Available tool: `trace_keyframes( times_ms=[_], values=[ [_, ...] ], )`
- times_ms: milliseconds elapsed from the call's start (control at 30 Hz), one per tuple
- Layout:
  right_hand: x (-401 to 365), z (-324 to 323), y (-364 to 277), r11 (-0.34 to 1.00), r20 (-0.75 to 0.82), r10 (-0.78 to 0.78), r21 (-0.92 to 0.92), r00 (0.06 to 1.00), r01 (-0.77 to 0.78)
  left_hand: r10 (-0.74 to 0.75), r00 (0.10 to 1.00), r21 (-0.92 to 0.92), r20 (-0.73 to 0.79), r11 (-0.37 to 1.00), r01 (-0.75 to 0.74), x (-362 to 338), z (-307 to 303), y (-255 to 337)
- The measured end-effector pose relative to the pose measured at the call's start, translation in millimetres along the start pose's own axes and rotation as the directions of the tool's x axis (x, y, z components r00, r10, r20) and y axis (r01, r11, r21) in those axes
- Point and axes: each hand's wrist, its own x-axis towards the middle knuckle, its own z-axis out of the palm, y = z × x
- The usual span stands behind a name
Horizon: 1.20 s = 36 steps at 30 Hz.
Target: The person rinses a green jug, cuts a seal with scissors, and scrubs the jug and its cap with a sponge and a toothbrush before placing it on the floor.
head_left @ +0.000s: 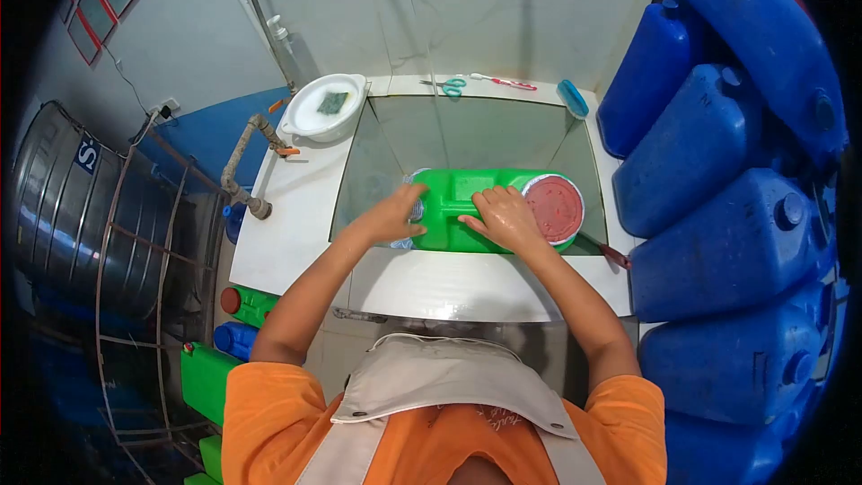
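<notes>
A green jerrycan [456,235] lies on its side over the sink basin [467,126]. It has a wide round red cap [555,208] with a white rim at its right end. My right hand [507,220] is closed over the jerrycan's handle bar, fingers on top and thumb in front. At the can's left end, my left hand [393,216] has its fingers and thumb spread apart beside the edge. Something clear and bluish shows partly beneath that hand; its kind is hard to make out.
Along the back ledge lie scissors [449,86], a red-and-white toothbrush [505,82] and a blue brush [572,99]. A white basin [325,130] holds a green sponge [333,103]. Blue jerrycans [718,242] are stacked at right; a tap pipe [241,157] stands at left.
</notes>
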Motion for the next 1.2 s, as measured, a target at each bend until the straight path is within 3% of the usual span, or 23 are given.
trace_keyframes(
  times_ms=[33,67,100,133,167,233,267,333,367,400,433,567,600,633,667,700,733,767,833,933,1000,1100,1200],
  values=[
    [0.5,0.7,1.5,1.0,-0.002,-0.007,0.01,1.0,0.007,0.457,0.887,0.188,-0.072,0.879,-0.438,-1.8,0.4,-1.9],
    [1.4,-0.4,1.5,1.0,-0.001,-0.01,0.012,1.0,0.01,0.454,0.888,0.189,-0.073,0.881,-0.434,-3.2,-5.2,0.5],
    [0.7,-1.7,1.1,1.0,0.007,-0.009,0.009,1.0,0.009,0.089,0.987,-0.053,0.131,0.995,-0.083,-5.8,-11.5,2.5],
    [1.5,-2.7,0.1,1.0,0.013,-0.006,0.005,1.0,0.006,-0.229,0.889,-0.195,0.397,0.925,0.326,-6.7,-18.6,4.1],
    [2.0,-3.8,-0.5,1.0,0.013,-0.003,0.006,1.0,0.003,-0.229,0.887,-0.194,0.4,0.925,0.326,-3.3,-22.6,-3.5],
    [1.7,-4.9,-0.6,1.0,-0.006,-0.001,0.014,1.0,0.001,-0.393,0.358,-0.239,0.847,0.321,0.917,6.0,-27.0,-23.8],
    [2.2,-4.4,-0.4,1.0,-0.006,0.001,0.015,1.0,-0.001,-0.393,0.357,-0.237,0.848,0.321,0.917,2.0,-23.6,-19.3],
    [2.0,-2.8,-0.3,1.0,0.006,0.009,0.014,1.0,-0.009,-0.355,0.93,-0.137,0.099,0.921,0.366,-12.1,-14.0,1.1],
    [1.7,-2.1,-0.3,1.0,0.006,0.01,0.015,1.0,-0.01,-0.355,0.93,-0.136,0.1,0.921,0.366,-13.2,-13.0,6.1],
    [1.2,-1.8,-0.3,1.0,0.001,0.008,0.018,1.0,-0.008,0.024,0.998,-0.012,0.049,1.0,-0.023,-14.1,-12.5,10.4],
    [2.0,-2.0,0.4,1.0,-0.007,0.003,0.019,1.0,-0.003,0.402,0.914,0.126,0.046,0.906,-0.405,-13.4,-14.5,13.2],
    [3.9,-5.3,1.8,1.0,0.025,0.01,0.013,1.0,-0.01,0.135,0.971,0.01,0.197,0.99,-0.139,-0.4,-25.5,8.7],
    [1.9,-5.2,3.9,1.0,0.032,0.014,0.025,0.999,-0.014,-0.227,0.893,-0.188,0.388,0.929,0.318,5.6,-26.3,6.2],
    [0.3,-5.7,8.0,0.999,0.037,0.017,0.035,0.999,-0.018,-0.464,0.638,-0.263,0.614,0.642,0.72,13.1,-26.9,4.1],
    [-1.6,-8.8,12.4,0.999,0.034,0.022,0.028,0.999,-0.023,-0.457,0.643,-0.264,0.615,0.649,0.714,14.8,-27.9,-8.3],
    [-4.9,-13.4,16.3,0.998,0.039,0.037,0.052,0.999,-0.039,-0.258,0.552,-0.484,0.793,0.284,0.828,11.4,-31.2,-26.1],
    [-9.2,-16.9,22.0,0.996,0.045,0.052,0.075,0.998,-0.055,0.015,0.513,-0.505,0.858,-0.158,0.849,11.3,-28.7,-41.3],
    [-15.5,-17.9,29.7,0.996,0.043,0.058,0.067,0.997,-0.061,0.023,0.513,-0.504,0.858,-0.151,0.85,16.5,-32.6,-30.7],
    [-24.4,-18.5,47.8,0.947,0.08,0.214,0.229,0.973,-0.227,-0.456,0.671,-0.735,0.585,0.053,0.677,28.2,-50.8,1.5],
    [-6.9,-19.5,85.4,0.809,0.411,0.384,0.281,0.827,-0.516,-0.455,0.744,-0.773,0.489,0.17,0.611,56.8,-56.4,-43.6],
    [43.4,-23.5,93.6,0.85,0.219,0.426,0.237,0.878,-0.471,-0.443,0.756,-0.769,0.481,0.201,0.607,85.8,-47.8,-52.3],
    [143.8,25.1,108.5,0.754,0.067,0.357,0.567,0.932,-0.33,-0.457,0.739,-0.761,0.496,0.181,0.623,148.6,-2.6,-74.8],
    [250.8,67.8,108.8,0.566,0.39,0.354,0.635,0.85,-0.527,-0.423,0.751,-0.811,0.507,0.062,0.582,212.4,45.8,-100.8]
  ],
)
